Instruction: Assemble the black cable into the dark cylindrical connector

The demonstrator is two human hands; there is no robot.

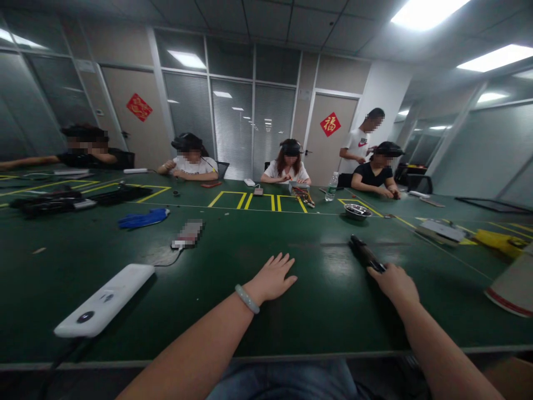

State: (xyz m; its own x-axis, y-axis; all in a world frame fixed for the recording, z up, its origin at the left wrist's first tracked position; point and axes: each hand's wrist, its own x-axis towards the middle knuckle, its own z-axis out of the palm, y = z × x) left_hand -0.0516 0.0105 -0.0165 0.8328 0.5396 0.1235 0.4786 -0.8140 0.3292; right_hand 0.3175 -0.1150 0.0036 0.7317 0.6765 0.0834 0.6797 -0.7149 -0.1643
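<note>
My left hand (275, 278) lies palm down on the green table (308, 322), fingers outstretched, holding nothing; a pale bangle (247, 299) circles its wrist. To the right, my right hand (395, 283) is closed around the near end of a long, slim black object (366, 253). Its dark body slants away to the far left along the tabletop, with a shiny part by my fingers. Its exact kind does not show, and my palm hides the near end.
At left are a white power strip (106, 303), a phone (189, 233) on a cable and a blue glove (144, 218). Farther off stand a metal bowl (357, 211) and a water bottle (332, 187). A pale container (514, 280) is at right. Several people sit across the table.
</note>
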